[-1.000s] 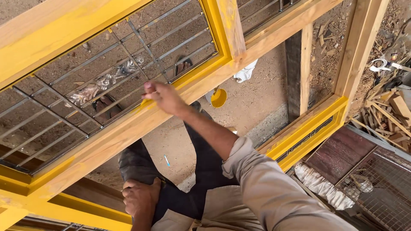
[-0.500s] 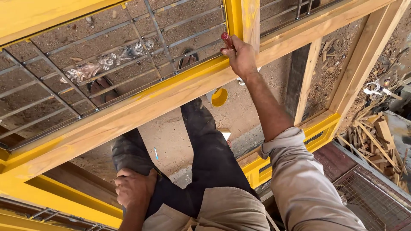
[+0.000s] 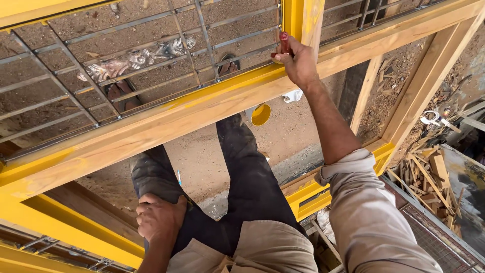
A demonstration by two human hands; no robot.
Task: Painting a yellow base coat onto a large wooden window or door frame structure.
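Nearest to us, at the bottom of the view, our left hand [image 3: 159, 217] lies flat on our left thigh, fingers curled loosely over the dark trouser cloth and clamped on nothing. We count two legs in dark trousers [image 3: 242, 172] reaching forward over the sandy ground [image 3: 212, 162], which is bare packed earth with a strip of grey concrete at its near edge. We seem to be outdoors in a work yard, with no worktop in sight. Beyond our knees runs one long wooden beam [image 3: 166, 126], pale timber with its upper edge painted yellow, part of a large yellow-and-wood frame [image 3: 419, 86] that lies around us. Our right hand [image 3: 298, 63] reaches up to where that beam meets a yellow upright, its grip closed around one small red-handled tool [image 3: 284, 44] pressed against the painted edge; whether it is a brush or a marker we cannot tell. On the ground under the beam sits one small yellow pot [image 3: 260, 115], with one scrap of white cloth [image 3: 292, 96] near it. Behind the beam lies a metal grille [image 3: 151, 55] of grey bars with one ornamental piece at its middle, and two sandalled feet show through it. Far to the right, one heap of wood offcuts [image 3: 429, 177] lies on the dirt.
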